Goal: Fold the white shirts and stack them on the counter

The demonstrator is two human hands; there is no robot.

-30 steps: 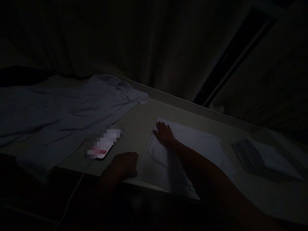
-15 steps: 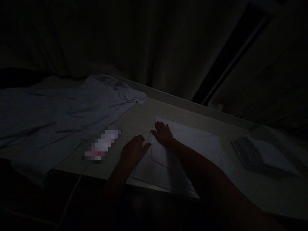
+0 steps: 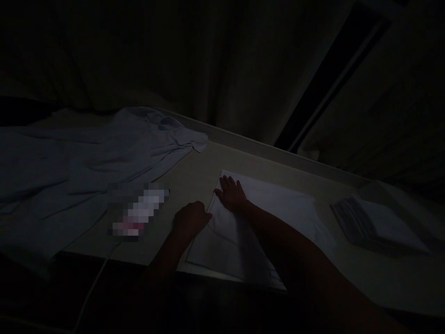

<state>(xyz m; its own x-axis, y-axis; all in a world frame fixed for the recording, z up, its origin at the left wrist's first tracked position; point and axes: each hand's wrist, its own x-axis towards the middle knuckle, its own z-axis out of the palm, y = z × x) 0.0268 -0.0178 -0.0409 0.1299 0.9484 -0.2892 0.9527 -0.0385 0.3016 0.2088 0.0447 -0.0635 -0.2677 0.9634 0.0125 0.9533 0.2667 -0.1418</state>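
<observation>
In the dim light, a folded white garment [image 3: 278,204] lies flat on the pale table, a seam line running across its near part. My right hand [image 3: 232,193] rests palm down on its far left corner, fingers stretched out and spread. At the garment's left edge is my left hand [image 3: 191,218], its fingers curled and the thumb on the edge, seemingly pinching the cloth. The fingertips of that hand are partly hidden.
A loose light-coloured shirt [image 3: 114,148] spreads over the left of the table [image 3: 194,178]. By it lies a pixelated phone-like object [image 3: 148,204] with a white cable [image 3: 92,287]. A stack of folded cloths [image 3: 378,222] stands at right. Dark curtains hang behind.
My left hand's fingers have curled in and its thumb has come onto the garment's edge. My right hand stays flat on the cloth. The whole view has shifted slightly.
</observation>
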